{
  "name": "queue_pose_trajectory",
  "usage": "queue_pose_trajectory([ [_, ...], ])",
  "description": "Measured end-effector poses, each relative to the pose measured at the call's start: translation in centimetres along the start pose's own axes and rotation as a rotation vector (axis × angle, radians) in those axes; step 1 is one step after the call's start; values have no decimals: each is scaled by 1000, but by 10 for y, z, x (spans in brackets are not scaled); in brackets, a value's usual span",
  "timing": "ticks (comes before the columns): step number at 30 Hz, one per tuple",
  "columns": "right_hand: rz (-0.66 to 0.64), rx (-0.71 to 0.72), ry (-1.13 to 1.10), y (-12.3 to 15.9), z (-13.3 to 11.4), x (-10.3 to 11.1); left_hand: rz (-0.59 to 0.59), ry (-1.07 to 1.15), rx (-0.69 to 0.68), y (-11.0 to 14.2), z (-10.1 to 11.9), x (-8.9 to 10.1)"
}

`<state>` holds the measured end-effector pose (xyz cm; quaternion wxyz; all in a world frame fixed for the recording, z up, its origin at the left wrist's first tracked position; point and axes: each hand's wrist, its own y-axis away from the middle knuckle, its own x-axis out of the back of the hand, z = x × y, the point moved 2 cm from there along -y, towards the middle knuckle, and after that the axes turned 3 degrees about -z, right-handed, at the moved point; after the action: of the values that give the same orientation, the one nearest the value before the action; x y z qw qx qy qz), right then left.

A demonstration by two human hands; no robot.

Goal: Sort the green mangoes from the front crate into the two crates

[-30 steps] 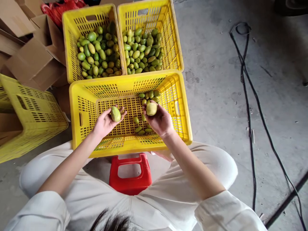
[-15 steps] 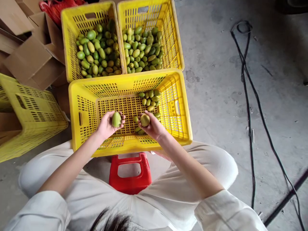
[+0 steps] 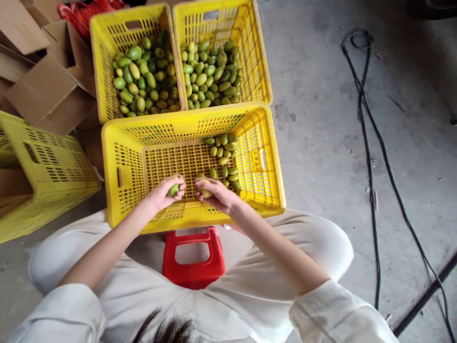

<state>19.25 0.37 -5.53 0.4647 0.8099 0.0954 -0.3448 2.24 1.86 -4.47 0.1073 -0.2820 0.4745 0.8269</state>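
My left hand (image 3: 167,193) is closed around a green oval fruit (image 3: 173,190), whose skin shows between the thumb and fingers. A yellowish-green fruit (image 3: 205,189) is gripped in my right hand (image 3: 217,196), its fingers curled over it. Both hands are inside the front yellow crate (image 3: 194,220), a short gap apart above its slotted floor. Several small green and yellowish fruits (image 3: 224,147) lie along that crate's right side, and more lie close to my right hand, partly hidden by it.
Behind stand two yellow crates, left (image 3: 103,71) and right (image 3: 262,52), holding many similar fruits. Another yellow crate (image 3: 53,157) and cardboard boxes (image 3: 46,90) are on the left. A red stool (image 3: 193,274) shows between my knees. Black cable (image 3: 387,157) lies on the floor to the right.
Both hands have turned over and their fingers have closed around the fruits, which lay in upturned palms before. My right hand has shifted slightly left and down, uncovering fruits near it.
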Motion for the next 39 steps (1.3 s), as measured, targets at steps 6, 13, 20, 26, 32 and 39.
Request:
queue_pose_trajectory([
  [6, 284, 14, -91, -11, 6, 17, 46, 55, 70, -5, -6, -2],
  [13, 190, 208, -172, -5, -28, 14, -58, -30, -96, 5, 10, -5],
  [20, -25, -41, 19, 10, -7, -9, 24, 43, 20, 1, 2, -1],
  [26, 117, -64, -107, 8, -14, 1, 38, 127, -40, -2, 6, -2],
  [32, 298, 301, -107, 3, -34, 15, -9, 14, -194, 6, 17, -5],
  [39, 99, 150, 158, 1, -11, -5, -31, -42, -97, 3, 6, -6],
])
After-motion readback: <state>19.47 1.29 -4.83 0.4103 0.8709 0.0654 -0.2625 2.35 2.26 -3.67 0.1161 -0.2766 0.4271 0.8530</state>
